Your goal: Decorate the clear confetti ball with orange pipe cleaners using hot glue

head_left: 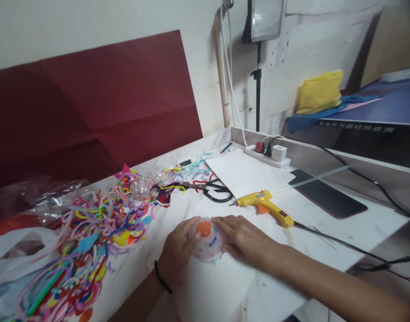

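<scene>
Between my two hands sits a translucent dome-shaped piece (210,251), with an orange round spot on top and small coloured flecks, one of them blue. My left hand (178,243), with a black band at the wrist, curves around its left side. From the right, my right hand (241,235) presses its fingers to the other side. White paper lies beneath the piece. A yellow hot glue gun (267,206) with a glue stick in its back rests just beyond my right hand. Black-handled scissors (215,191) lie past the fingertips.
Colourful pipe cleaners and craft bits (100,223) heap on the left, by a white plastic bag (20,255). A dark phone (329,192), paper sheet (250,172) and power strip (268,156) are at the right. Black cables cross the right edge.
</scene>
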Tool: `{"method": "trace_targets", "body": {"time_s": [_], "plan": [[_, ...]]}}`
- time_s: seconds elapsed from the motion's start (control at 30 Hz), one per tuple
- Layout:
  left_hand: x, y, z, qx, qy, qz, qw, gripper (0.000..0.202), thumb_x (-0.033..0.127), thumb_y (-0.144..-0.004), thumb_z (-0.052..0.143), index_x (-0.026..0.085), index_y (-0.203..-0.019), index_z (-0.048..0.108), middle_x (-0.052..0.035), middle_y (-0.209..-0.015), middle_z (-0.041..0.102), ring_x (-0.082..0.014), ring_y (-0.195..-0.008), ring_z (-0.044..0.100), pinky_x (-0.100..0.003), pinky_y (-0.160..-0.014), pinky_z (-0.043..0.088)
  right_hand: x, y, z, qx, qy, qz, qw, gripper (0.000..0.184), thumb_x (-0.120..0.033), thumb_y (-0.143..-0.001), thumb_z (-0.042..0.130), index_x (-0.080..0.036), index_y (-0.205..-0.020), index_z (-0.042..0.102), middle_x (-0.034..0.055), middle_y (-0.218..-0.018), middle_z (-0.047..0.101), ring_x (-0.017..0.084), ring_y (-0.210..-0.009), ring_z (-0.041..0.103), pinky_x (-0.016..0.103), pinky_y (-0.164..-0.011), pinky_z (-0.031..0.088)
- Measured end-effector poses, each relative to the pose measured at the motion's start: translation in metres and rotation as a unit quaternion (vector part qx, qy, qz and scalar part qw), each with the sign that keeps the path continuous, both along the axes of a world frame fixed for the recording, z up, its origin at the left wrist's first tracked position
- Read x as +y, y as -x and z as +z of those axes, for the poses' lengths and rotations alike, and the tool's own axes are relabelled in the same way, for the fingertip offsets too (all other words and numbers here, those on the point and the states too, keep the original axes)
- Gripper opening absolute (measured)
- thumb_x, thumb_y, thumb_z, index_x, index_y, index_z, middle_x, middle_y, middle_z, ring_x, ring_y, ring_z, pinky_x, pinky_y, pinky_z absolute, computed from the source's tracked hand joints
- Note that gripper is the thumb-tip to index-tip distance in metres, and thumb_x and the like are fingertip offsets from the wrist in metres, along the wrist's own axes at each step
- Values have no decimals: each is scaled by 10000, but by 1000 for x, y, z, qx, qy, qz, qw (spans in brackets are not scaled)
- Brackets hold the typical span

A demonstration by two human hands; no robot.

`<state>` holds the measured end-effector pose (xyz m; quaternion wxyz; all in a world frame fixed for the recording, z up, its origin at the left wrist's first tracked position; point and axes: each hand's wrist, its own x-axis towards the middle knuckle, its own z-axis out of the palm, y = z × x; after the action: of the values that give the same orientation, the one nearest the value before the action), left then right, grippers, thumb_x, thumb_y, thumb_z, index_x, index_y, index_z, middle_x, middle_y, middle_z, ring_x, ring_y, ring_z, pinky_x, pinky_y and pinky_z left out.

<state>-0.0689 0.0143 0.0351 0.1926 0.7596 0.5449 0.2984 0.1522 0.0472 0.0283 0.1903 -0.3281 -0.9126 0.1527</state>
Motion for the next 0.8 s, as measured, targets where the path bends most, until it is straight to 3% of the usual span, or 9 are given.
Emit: {"method": "trace_targets", "body": {"time_s": [0.13, 0.27, 0.37, 0.5, 0.6, 0.8], "plan": [[-8, -12, -2, 16, -22, 28, 999, 420, 371, -932, 421, 163, -1271, 554, -129, -1149, 624, -255, -1050, 593, -437, -913, 498, 13, -12, 7, 33, 12, 61, 997, 434, -45, -809, 527, -103, -1239, 554, 153, -1101, 657, 258, -1003, 612, 392, -861, 488], [-10, -18, -2, 53, -51, 32, 997, 411, 349, -941, 402, 171, -1278, 558, -123, -1064, 619, -253, -984, 599, -441, -863, 511, 14, -18, 9, 46, 19, 66, 997, 370, -54, -820, 503, -104, -1176, 590, 143, -1016, 674, 249, -943, 626, 378, -822, 496], [-8, -16, -5, 59, -72, 18, 995, 394, 322, -949, 402, 177, -1283, 554, -121, -1118, 608, -244, -1052, 588, -424, -913, 503, 7, -18, 8, 59, 22, 63, 996, 404, -101, -838, 510, -111, -1240, 548, 163, -1116, 655, 264, -1024, 610, 406, -880, 482], [-5, -9, -13, 54, -115, -20, 992, 375, 268, -956, 409, 185, -1303, 523, -104, -1315, 562, -226, -1228, 514, -403, -1047, 429, -3, -13, 4, 44, 22, 23, 999, 580, -289, -802, 663, -59, -1308, 496, 240, -1254, 580, 353, -1089, 581, 499, -917, 463], [-5, -7, -16, 49, -120, -31, 991, 360, 249, -952, 427, 190, -1295, 520, -83, -1273, 606, -207, -1193, 543, -373, -1031, 444, -3, -8, 2, 41, 29, 17, 999, 653, -355, -807, 686, -40, -1336, 467, 254, -1251, 576, 358, -1089, 580, 503, -925, 465], [-10, -12, -11, 62, -132, 16, 989, 399, 287, -930, 455, 174, -1306, 527, -114, -1101, 607, -238, -1030, 576, -418, -903, 494, 11, -9, 10, 46, 61, 103, 992, 594, -146, -852, 580, -53, -1403, 380, 234, -1369, 497, 308, -1240, 501, 446, -1030, 421]]}}
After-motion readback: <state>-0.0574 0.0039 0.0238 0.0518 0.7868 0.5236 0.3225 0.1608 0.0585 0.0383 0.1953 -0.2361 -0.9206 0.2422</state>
